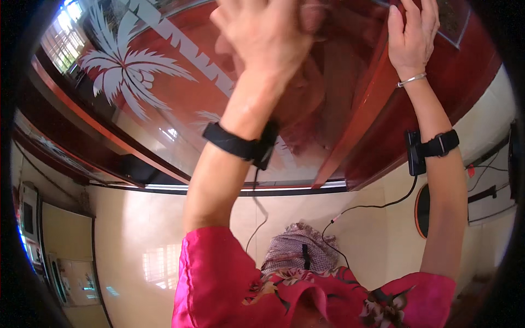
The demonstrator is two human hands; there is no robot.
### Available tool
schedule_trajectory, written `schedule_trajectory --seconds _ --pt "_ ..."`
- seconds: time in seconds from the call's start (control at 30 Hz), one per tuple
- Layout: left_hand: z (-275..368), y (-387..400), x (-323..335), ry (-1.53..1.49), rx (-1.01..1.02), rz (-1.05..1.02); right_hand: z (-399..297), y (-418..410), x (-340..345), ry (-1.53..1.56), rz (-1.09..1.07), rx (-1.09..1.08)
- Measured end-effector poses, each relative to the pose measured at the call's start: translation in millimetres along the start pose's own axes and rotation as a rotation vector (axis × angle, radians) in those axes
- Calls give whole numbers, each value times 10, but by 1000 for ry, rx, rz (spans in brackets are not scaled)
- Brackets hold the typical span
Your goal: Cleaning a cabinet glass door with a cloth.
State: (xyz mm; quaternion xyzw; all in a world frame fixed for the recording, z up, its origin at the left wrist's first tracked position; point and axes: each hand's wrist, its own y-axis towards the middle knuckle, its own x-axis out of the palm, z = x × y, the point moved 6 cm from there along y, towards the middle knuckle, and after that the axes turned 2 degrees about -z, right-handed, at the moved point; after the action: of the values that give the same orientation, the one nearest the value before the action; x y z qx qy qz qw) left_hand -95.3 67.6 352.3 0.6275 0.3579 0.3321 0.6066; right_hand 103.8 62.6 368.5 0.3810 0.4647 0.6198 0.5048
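A glass sliding door [172, 98] in a dark red wooden frame stands before me, with frosted palm trees [123, 67] on its pane. My left hand [268, 35] is raised in front of the glass, its back towards me and its fingertips cut off by the top edge. Whether it holds anything is hidden, and a blurred reflection shows beside it. Against the red wooden door stile [361, 119] my right hand [412, 39] lies with its thumb apart from the fingers, nothing seen in it.
Black straps with small devices [264, 145] circle both forearms, and cables [381, 205] trail from them. The pale tiled floor [164, 221] reflects a window. A yellowish cabinet [67, 229] stands at left. A black round object with an orange rim [422, 211] is at right.
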Motion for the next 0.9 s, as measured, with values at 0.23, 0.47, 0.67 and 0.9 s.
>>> schedule_trajectory --seconds 0.23,0.47,0.67,0.9 --pt "588 -889 313 -45 237 -182 -204 48 58 -206 -101 -148" --pt "658 -1571 255 -117 506 -465 -520 -186 190 -82 -301 -237" --pt "652 -1542 287 -125 527 -585 -604 -344 236 36 -323 -210" --pt "181 -624 6 -44 467 -326 -579 -397 176 36 -310 -208"
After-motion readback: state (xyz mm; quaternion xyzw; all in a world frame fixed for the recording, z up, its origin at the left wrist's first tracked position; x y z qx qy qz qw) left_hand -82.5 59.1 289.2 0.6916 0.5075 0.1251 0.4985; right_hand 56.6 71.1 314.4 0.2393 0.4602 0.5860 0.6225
